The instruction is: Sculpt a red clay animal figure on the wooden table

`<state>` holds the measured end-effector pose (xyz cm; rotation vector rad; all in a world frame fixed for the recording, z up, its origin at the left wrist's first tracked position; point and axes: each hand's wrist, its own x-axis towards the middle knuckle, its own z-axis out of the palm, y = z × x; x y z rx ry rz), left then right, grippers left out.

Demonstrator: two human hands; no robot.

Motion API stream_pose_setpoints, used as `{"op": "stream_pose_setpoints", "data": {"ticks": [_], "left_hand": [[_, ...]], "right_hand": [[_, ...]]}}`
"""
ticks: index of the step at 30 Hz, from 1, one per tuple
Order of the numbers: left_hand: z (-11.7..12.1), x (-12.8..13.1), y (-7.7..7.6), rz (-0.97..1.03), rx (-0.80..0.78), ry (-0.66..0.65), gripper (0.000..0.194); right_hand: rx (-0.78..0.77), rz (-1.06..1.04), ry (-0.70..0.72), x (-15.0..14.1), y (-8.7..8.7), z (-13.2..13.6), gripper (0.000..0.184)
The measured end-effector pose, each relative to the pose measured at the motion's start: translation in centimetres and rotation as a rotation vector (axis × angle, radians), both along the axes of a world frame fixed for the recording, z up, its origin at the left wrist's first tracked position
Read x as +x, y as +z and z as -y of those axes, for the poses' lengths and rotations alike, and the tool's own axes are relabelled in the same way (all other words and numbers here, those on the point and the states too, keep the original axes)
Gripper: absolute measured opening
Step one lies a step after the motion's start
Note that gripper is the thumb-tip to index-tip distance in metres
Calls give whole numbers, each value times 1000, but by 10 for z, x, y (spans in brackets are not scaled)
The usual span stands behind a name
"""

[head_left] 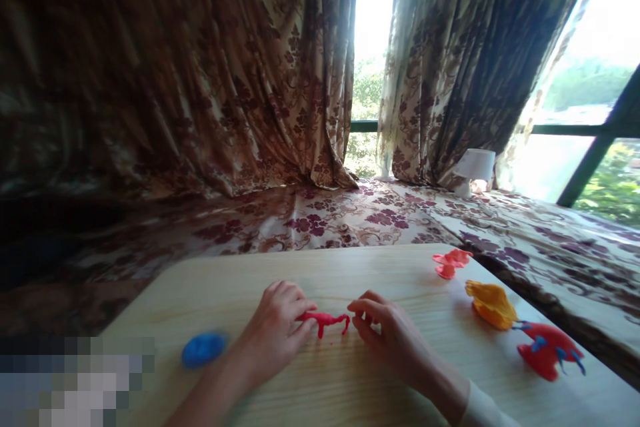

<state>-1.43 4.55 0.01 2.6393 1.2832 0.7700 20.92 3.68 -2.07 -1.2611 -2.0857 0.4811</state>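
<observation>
A thin red clay strip (325, 320) with short hanging prongs lies just above the pale wooden table (350, 380). My left hand (277, 330) pinches its left end with curled fingers. My right hand (385, 333) pinches the right end, fingers pressed together. Both hands rest on the table near its middle.
A blue clay lump (203, 349) lies left of my left hand. To the right sit a pink clay figure (450, 262), a yellow-orange one (493, 305) and a red one with blue strips (547, 349). Flowered cloth, curtains and a small white lamp (474, 170) lie beyond.
</observation>
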Motion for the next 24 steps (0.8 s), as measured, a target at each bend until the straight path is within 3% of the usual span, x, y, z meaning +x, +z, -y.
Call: {"op": "stream_pose_setpoints", "data": {"ticks": [6,10,15,24], "left_hand": [[2,-6,1,-1,-7,25,20],[0,-26,6,38,26,96,26],[-1,-49,4,142,112,211,21],[6,-30,0,127,164,165,16]], "right_hand": [[-3,6,9,1,-2,1,21],[21,-15,15,1,-1,1,20],[35,-11,6,2,-3,-1,21],[65,67,23,-2,-8,-2,24]]}}
